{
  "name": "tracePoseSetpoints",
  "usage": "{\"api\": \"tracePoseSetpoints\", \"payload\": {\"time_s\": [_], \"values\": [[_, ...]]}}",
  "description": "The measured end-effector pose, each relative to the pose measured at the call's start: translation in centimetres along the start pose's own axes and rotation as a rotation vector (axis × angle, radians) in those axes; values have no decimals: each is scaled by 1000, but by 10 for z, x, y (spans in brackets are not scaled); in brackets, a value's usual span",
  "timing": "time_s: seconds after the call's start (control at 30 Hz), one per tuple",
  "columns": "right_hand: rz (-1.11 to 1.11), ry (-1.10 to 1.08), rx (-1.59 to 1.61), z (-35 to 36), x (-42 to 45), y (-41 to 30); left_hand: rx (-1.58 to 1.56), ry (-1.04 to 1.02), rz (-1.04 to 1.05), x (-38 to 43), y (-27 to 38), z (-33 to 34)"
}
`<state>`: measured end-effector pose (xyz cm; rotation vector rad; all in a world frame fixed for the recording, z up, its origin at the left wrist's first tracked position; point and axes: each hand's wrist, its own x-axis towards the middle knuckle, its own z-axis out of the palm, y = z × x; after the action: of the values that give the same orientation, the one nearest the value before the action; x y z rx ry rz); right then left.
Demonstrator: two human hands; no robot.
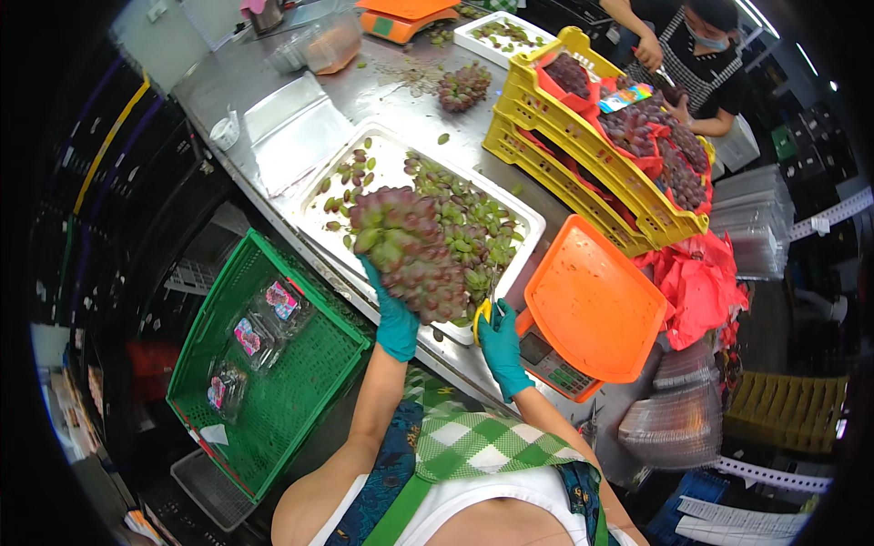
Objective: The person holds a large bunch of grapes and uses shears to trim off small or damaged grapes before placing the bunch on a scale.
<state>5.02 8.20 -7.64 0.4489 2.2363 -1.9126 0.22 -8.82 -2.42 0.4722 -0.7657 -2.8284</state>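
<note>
My left hand (397,319), in a teal glove, holds up a big bunch of reddish-green grapes (408,252); the bunch hides most of its fingers. In my right hand (504,347), gloved alike, is a pair of scissors with yellow handles (483,318), its blades pointing away from me beside the bunch. Beneath both lies a white tray (315,240). Loose green and reddish grapes (471,213) are spread over its floor, thickest on the right side.
An orange weighing scale (595,300) stands right of the tray. Beyond it, stacked yellow crates (573,136) hold dark grapes, with a co-worker (696,75) behind. A green crate (300,403) at left contains several clear packs. Another grape bunch (463,87) lies on the metal table (389,102).
</note>
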Motion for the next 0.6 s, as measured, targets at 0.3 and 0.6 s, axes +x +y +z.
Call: {"api": "tracePoseSetpoints", "payload": {"time_s": [0.3,0.6], "values": [[-264,93,-279,12,11,-22,-20,-254,-142,-10,4,-51],[-202,24,-555,9,77,-68,-104,-266,-134,-12,18,-23]]}}
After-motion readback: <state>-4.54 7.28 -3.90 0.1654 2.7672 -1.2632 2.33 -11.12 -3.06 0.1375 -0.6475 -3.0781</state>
